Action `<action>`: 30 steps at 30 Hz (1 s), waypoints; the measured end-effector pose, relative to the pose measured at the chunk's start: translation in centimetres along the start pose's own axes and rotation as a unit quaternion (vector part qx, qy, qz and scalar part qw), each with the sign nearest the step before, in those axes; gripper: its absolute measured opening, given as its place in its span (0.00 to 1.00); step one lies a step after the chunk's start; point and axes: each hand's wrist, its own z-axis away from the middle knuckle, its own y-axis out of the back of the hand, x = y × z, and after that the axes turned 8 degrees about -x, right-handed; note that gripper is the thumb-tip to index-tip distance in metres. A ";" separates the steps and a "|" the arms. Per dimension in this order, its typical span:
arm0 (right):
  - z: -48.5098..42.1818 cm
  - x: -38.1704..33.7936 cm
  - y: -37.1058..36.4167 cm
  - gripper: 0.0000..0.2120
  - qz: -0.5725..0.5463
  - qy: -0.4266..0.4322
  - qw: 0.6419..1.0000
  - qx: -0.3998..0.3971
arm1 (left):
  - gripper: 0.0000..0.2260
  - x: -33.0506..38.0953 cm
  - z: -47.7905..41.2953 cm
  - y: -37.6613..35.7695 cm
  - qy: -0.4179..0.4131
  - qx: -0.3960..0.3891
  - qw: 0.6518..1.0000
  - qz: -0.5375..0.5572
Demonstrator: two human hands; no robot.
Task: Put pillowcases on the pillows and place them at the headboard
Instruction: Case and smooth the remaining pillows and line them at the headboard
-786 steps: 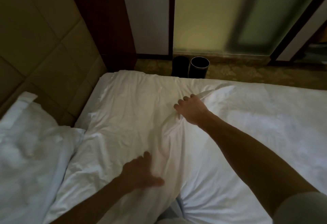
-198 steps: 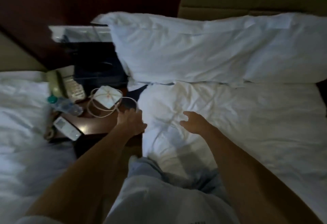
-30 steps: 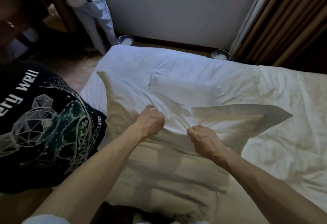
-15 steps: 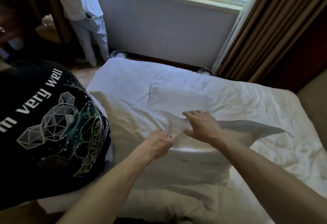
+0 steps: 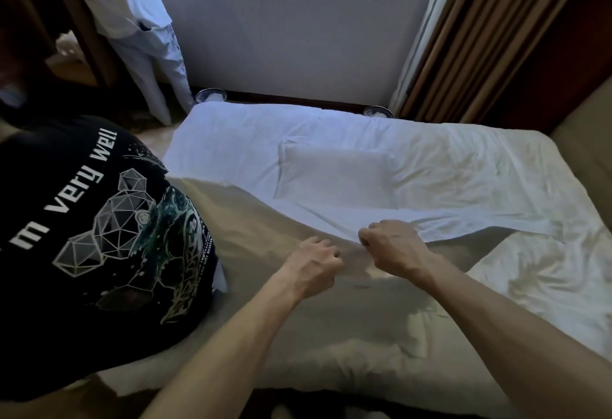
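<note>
Curled right in and pinching cloth with the fingers (image 5: 328,254) of the left hand (image 5: 313,264). Same again with the fingers (image 5: 366,240) of the right hand (image 5: 392,246), fisted tight on the top edge. Holding the pillowcase (image 5: 258,246) up between them, knuckles close together, just apart. Stretched wide and lifted off the bed (image 5: 480,167), sagging away to the left and running out to a corner on the right. Beyond that raised edge, lying flat on the sheet and well apart from both fists: a white pillow (image 5: 334,177), near the middle of the mattress. Crowding in on the left, a second person (image 5: 99,220) in a black printed T-shirt, right beside the cloth's left end. Further back, standing by the window wall, a third person (image 5: 142,21) in pale clothes. Hanging at far right, brown curtains (image 5: 480,38). On the floor past the bed's far side, a round tub (image 5: 211,95) and a second tub (image 5: 378,111), contents unclear.
</note>
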 end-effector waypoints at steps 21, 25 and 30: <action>1.9 2.2 -2.1 0.06 -0.015 0.004 0.998 0.061 | 0.10 -7.4 2.3 3.2 0.223 0.044 0.971 -0.072; 2.5 5.3 -2.1 0.13 0.013 -0.021 0.999 0.043 | 0.10 -7.5 1.8 3.5 0.255 0.033 0.966 -0.025; 3.4 10.5 -1.1 0.05 -0.015 -0.112 0.993 0.041 | 0.08 -7.6 0.2 5.8 0.280 0.095 0.955 -0.029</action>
